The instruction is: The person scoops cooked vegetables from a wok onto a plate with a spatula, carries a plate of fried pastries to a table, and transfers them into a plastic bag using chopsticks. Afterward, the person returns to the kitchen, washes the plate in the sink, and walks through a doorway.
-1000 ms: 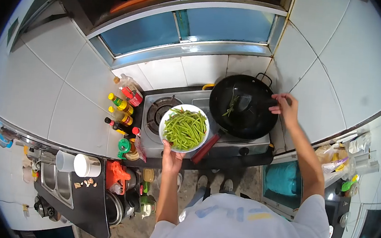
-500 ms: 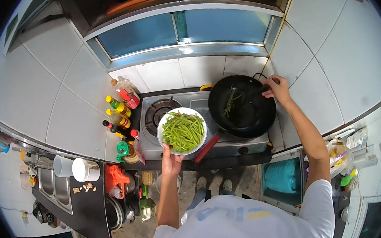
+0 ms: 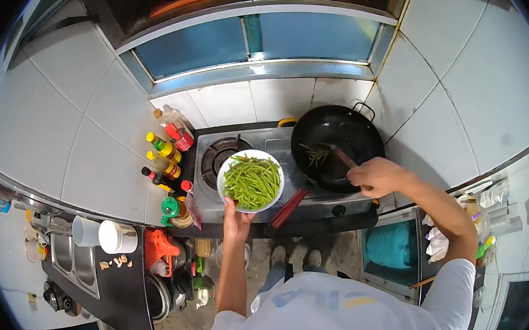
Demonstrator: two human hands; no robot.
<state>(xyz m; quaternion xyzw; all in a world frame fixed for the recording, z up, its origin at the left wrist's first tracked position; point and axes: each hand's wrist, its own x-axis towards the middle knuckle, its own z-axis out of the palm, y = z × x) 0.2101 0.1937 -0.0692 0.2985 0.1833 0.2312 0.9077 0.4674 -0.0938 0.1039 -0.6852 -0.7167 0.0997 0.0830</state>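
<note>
My left hand (image 3: 236, 220) holds a white bowl (image 3: 278, 194) from its near edge, over the front of the stove. Green beans (image 3: 252, 181) fill the bowl. At the right burner sits a black wok (image 3: 355, 132), with a red-brown handle (image 3: 287, 209) pointing toward me. My right hand (image 3: 373, 176) is closed around the handle of a spatula (image 3: 342, 157) at the wok's right front. The spatula's head is down in the wok, beside a few green beans (image 3: 316, 155), and is partly hidden by them.
Left of the bowl is a bare burner (image 3: 218, 158). Several bottles (image 3: 167, 166) stand along the stove's left side. On the left counter are a white tub (image 3: 118, 237), garlic pieces (image 3: 119, 259) and a sink (image 3: 84, 269). Tiled wall (image 3: 450, 128) rises at the right.
My right hand has come down from the wok's upper right rim to its right front. The spatula has swung round, and the few beans in the wok have shifted. The bowl has barely moved.
</note>
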